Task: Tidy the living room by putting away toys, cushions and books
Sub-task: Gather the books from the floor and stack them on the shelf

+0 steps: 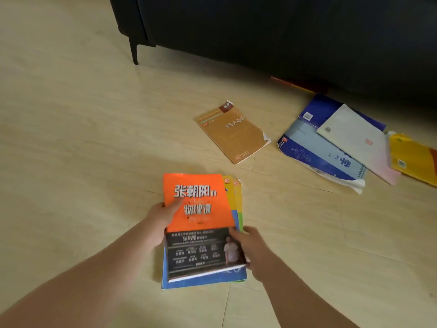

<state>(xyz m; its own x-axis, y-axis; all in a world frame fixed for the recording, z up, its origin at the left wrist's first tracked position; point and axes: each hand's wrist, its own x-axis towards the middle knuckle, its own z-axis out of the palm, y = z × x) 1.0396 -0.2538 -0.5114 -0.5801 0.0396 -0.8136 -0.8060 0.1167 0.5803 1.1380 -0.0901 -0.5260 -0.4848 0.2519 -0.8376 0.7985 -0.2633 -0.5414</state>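
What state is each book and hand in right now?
orange book: closed, topping the stack
stack: held at both sides
left hand: grips stack, thumb on orange cover
right hand: grips stack's right edge
brown book: closed, flat on floor
blue books: overlapping on floor
white book: lying across blue books
yellow book: on floor, partly cut off

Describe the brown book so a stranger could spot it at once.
Start at the dark sofa. On the floor in front of it, left of the blue-and-white pile, lies the brown book. It alone lies by itself, touching no other book, with one corner curled.
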